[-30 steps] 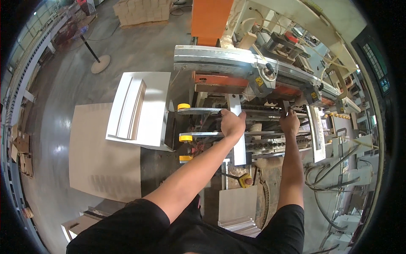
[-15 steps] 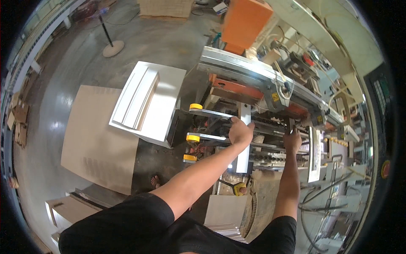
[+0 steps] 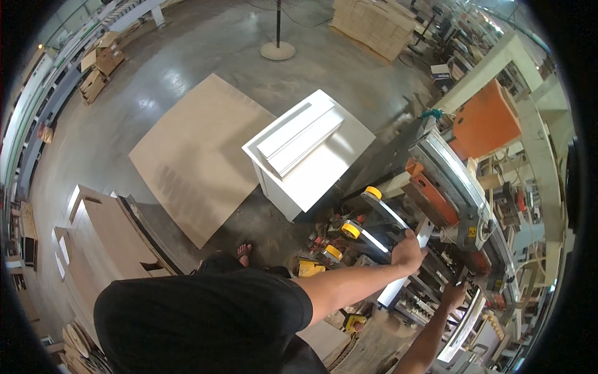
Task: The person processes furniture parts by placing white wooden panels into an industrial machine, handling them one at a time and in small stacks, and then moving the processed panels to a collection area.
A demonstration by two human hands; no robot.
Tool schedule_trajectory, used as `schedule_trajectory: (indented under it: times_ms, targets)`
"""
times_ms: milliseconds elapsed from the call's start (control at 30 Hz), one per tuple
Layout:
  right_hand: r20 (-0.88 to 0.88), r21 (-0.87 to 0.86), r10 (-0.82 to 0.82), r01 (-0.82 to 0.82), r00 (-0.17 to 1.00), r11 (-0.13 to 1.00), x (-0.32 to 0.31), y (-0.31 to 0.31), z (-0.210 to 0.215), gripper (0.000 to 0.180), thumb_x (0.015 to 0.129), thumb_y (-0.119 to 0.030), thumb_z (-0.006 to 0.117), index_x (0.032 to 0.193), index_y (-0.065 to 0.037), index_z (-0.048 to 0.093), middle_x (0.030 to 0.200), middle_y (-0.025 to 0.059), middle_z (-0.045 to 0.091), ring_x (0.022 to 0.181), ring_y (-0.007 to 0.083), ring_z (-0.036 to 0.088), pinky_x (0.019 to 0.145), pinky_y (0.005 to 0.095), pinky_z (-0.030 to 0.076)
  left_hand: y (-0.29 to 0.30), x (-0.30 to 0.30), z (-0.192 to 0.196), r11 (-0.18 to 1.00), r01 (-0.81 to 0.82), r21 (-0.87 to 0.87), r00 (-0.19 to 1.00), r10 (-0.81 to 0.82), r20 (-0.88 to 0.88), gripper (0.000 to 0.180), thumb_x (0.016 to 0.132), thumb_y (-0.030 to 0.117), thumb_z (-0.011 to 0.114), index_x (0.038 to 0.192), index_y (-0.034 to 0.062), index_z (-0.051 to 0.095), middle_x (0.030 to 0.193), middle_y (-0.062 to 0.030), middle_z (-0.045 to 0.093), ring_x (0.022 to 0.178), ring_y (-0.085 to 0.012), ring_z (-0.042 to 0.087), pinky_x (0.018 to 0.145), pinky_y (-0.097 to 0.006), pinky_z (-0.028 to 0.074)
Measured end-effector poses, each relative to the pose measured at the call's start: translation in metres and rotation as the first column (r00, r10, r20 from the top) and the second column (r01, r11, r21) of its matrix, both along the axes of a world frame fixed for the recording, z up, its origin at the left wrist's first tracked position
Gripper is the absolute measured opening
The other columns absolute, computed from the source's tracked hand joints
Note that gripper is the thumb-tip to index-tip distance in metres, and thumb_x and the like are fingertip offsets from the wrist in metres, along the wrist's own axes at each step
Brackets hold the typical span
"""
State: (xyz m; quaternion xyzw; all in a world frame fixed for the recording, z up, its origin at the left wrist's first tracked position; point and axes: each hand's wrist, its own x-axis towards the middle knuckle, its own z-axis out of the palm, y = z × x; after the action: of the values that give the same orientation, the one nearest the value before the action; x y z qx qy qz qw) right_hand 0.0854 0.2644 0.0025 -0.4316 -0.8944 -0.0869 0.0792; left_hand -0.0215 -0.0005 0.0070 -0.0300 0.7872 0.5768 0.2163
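A narrow white strip (image 3: 393, 291) lies across the rails of a machine on my right. My left hand (image 3: 408, 254) is closed around it near its upper part. Farther right, my right hand (image 3: 453, 295) has its fingers curled at a small dark part (image 3: 461, 274) on the machine; the fingertips are partly hidden, so what they hold is unclear. Beside that hand stands a second pale strip (image 3: 462, 327). Metal arms with yellow end rollers (image 3: 351, 230) reach from the machine toward the left of my left hand.
A stack of white panels (image 3: 317, 156) stands left of the machine, with a brown board (image 3: 199, 162) on the floor beyond it. An orange box (image 3: 486, 118) and a metal beam (image 3: 451, 165) rise past my hands. Wooden panels (image 3: 112, 249) lie at lower left.
My view has swung to the left, so the machine and both hands appear farther right and lower. Both hands stay at the same places on the machine.
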Motion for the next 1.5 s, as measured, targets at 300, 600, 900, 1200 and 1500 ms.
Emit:
schedule_trajectory:
  times_ms: [300,600,900,1200,1500]
  targets:
    - [-0.123,0.11,0.096,-0.082,0.988,0.991,-0.001,-0.018,0.007,0.039,0.089,-0.022,0.059,0.121,0.0,0.061,0.1,0.0253,0.067,0.087,0.0399,0.068,0.072,0.0514,0.056,-0.006,0.001,0.006,1.0,0.005,0.015,1.0,-0.005,0.015,0.056,0.085,0.032,0.071,0.113,-0.0055,0.04,0.093,-0.0274,0.068,0.086,-0.0421,0.068,0.077,-0.047,0.055]
    - [-0.188,0.041,0.082,-0.076,0.979,0.996,-0.001,-0.022,0.012,0.04,0.088,-0.029,0.058,0.114,0.0,0.063,0.104,0.0258,0.068,0.096,0.0439,0.065,0.082,0.0537,0.051,0.006,-0.002,0.002,1.0,0.018,-0.02,1.0,-0.018,-0.002,0.057,0.085,0.035,0.069,0.113,-0.0057,0.039,0.089,-0.0267,0.068,0.086,-0.0422,0.068,0.076,-0.047,0.055]
    - [-0.077,-0.01,0.056,-0.057,0.995,0.998,0.004,-0.015,0.013,0.038,0.087,-0.027,0.058,0.114,-0.001,0.061,0.112,0.0239,0.062,0.095,0.0434,0.064,0.08,0.0518,0.054,0.003,-0.001,0.002,0.996,0.045,-0.078,0.998,-0.042,0.039,0.062,0.084,0.04,0.068,0.113,-0.0067,0.039,0.089,-0.0275,0.069,0.087,-0.0408,0.069,0.078,-0.047,0.054]
    - [-0.124,-0.027,0.067,-0.071,0.99,0.997,-0.001,-0.021,0.016,0.038,0.09,-0.028,0.059,0.114,0.0,0.061,0.108,0.0228,0.062,0.096,0.0428,0.063,0.078,0.051,0.053,0.005,-0.004,-0.001,0.992,0.021,-0.123,0.999,-0.024,-0.024,0.064,0.084,0.041,0.069,0.113,-0.0072,0.039,0.088,-0.0255,0.069,0.084,-0.0407,0.069,0.075,-0.047,0.055]
    - [-0.141,-0.017,0.077,-0.08,0.987,0.997,0.003,-0.021,0.016,0.037,0.086,-0.024,0.061,0.116,-0.002,0.061,0.107,0.0213,0.062,0.095,0.0424,0.064,0.078,0.0508,0.053,0.004,-0.002,0.0,0.994,0.051,-0.102,0.999,-0.051,0.003,0.063,0.084,0.039,0.069,0.114,-0.0064,0.039,0.095,-0.0268,0.068,0.088,-0.0419,0.068,0.077,-0.047,0.054]
